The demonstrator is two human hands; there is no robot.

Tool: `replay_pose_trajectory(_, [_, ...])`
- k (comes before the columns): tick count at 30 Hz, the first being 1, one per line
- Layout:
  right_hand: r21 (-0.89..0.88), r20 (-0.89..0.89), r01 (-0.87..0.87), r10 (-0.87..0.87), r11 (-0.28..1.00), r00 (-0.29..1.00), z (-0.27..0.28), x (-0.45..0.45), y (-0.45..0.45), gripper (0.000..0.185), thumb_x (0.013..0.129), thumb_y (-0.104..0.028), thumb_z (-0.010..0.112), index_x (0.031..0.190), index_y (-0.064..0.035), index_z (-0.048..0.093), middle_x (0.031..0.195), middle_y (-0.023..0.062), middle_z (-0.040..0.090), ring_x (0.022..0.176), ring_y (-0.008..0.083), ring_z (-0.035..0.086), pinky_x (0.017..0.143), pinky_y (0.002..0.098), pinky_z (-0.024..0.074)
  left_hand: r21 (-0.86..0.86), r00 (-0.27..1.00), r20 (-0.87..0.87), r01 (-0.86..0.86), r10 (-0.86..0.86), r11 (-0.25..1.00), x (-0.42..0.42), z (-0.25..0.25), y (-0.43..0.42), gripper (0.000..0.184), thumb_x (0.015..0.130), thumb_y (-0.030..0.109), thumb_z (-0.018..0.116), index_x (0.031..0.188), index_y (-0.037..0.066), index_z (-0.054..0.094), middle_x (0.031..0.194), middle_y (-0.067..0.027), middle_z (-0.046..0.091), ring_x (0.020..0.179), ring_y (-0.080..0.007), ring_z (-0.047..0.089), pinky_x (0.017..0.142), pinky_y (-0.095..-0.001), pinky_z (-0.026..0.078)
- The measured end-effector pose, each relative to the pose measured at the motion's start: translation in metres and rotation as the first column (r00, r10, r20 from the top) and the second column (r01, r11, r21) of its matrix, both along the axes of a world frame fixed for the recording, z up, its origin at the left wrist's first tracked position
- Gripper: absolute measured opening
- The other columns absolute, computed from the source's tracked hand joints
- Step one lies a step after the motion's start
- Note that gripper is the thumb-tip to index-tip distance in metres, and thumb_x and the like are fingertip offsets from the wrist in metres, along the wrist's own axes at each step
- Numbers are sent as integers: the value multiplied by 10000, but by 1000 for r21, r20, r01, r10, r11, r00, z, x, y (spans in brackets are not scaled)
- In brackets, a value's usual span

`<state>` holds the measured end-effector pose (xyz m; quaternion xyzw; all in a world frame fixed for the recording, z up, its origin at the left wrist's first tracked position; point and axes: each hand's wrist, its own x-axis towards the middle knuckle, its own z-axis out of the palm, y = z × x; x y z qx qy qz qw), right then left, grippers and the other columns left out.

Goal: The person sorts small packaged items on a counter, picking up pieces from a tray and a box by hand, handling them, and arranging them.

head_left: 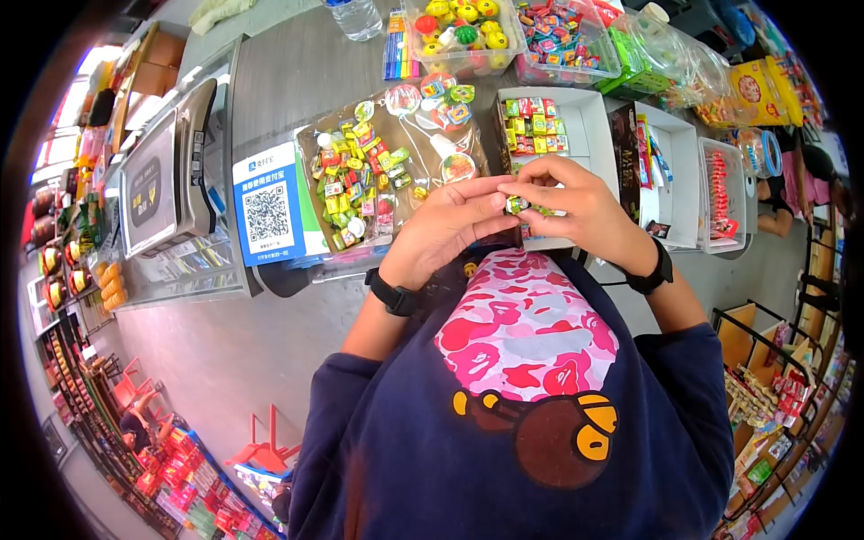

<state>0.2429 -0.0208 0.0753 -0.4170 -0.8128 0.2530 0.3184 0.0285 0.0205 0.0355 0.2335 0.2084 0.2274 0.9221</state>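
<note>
My left hand [445, 219] and my right hand [580, 205] meet in front of my chest. Between their fingertips is a small green wrapped candy [517, 205], pinched from both sides. More green wrapper shows under my right fingers, and I cannot tell if it is a second piece. Left of my hands, a pile of small green, yellow and red wrapped candies [346, 184] lies on a clear plastic bag [418, 135]. Just beyond my right hand stands an open white box [587, 121], with similar candies [536, 126] set in rows inside it.
A blue QR code card [267, 214] and a grey machine with a screen [171, 171] stand left. Along the back are a tub of yellow balls [463, 61], a candy tub [565, 72] and a water bottle [355, 18]. Right is a tub of red items [720, 193].
</note>
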Motion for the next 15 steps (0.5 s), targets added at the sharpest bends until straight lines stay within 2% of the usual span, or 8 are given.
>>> replay_pose_trajectory(4, [-135, -46, -27, 21, 991, 999, 8, 0, 1, 474, 779, -12, 700, 1234, -129, 645, 1005, 66, 519, 829, 202, 550, 716, 306, 477, 47, 1000, 17, -15, 14, 999, 0, -6, 1, 464, 932, 143, 634, 1346, -3, 484, 1272, -78, 569, 1094, -141, 602, 896, -258, 540])
replay_pose_trajectory(8, [-112, -49, -42, 36, 993, 998, 8, -1, 2, 478, 780, -5, 694, 1240, -128, 644, 982, 60, 492, 837, 192, 539, 724, 302, 469, 52, 996, 74, -50, 46, 997, 0, -11, 0, 524, 897, 92, 668, 1371, 12, 459, 1222, -63, 605, 1019, -117, 626, 842, -236, 542])
replay_pose_trajectory(10, [-128, -30, -37, 34, 991, 999, 8, -2, 1, 490, 779, 8, 686, 1245, -136, 641, 970, 58, 475, 848, 194, 535, 741, 306, 472, 117, 999, 12, -33, 32, 993, -2, -3, 2, 573, 870, 22, 670, 1392, 20, 434, 1124, -62, 653, 916, -105, 646, 795, -228, 543])
replay_pose_trajectory(11, [-129, -30, -37, 33, 991, 999, 7, -2, 1, 490, 779, 8, 686, 1245, -136, 641, 970, 58, 475, 848, 194, 535, 741, 306, 472, 115, 999, 13, -33, 31, 993, -2, 1, 2, 573, 870, 22, 670, 1392, 20, 434, 1124, -62, 653, 916, -105, 646, 795, -228, 543])
replay_pose_trajectory(13, [-106, -26, -58, 55, 993, 998, 5, -2, -1, 551, 772, 11, 690, 1299, -116, 594, 993, 63, 487, 859, 192, 539, 763, 308, 483, 223, 986, -151, -32, 67, 974, -2, 9, 1, 582, 858, -13, 651, 1395, 21, 428, 1072, -86, 679, 829, -103, 652, 753, -228, 544])
replay_pose_trajectory(14, [-107, -26, -57, 55, 993, 998, 7, -3, -1, 551, 772, 11, 690, 1299, -116, 594, 993, 63, 487, 859, 192, 539, 763, 308, 483, 222, 986, -151, -32, 67, 975, 0, 11, -1, 582, 858, -13, 651, 1395, 21, 428, 1072, -86, 679, 829, -103, 652, 753, -228, 544])
replay_pose_trajectory(15, [-212, -71, -8, -7, 977, 997, 10, -5, -3, 546, 784, 7, 695, 1308, -87, 574, 1037, 63, 505, 894, 177, 557, 787, 297, 493, 262, 972, -191, -83, 135, 962, 3, 13, -3, 599, 850, -25, 651, 1400, 16, 417, 1093, -106, 675, 830, -108, 651, 743, -234, 544])
